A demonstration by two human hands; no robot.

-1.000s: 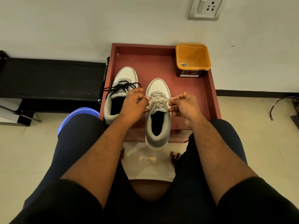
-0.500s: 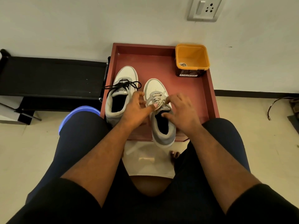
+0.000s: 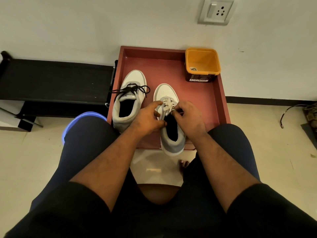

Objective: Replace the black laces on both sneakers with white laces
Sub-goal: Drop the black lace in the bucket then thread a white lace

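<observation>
Both hands, left hand (image 3: pixel 148 117) and right hand (image 3: pixel 189 117), curled over white-laced sneaker (image 3: pixel 169 121).

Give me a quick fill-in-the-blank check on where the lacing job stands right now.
1. The sneaker on the left still has ____ laces.
2. Both the left hand and the right hand work at the sneaker on the right, whose laces are ____.
3. Both sneakers sit on a ____ tray.
4. The container in the tray's far right corner is ____ inside.

Missing words: black; white; red; yellow
</observation>
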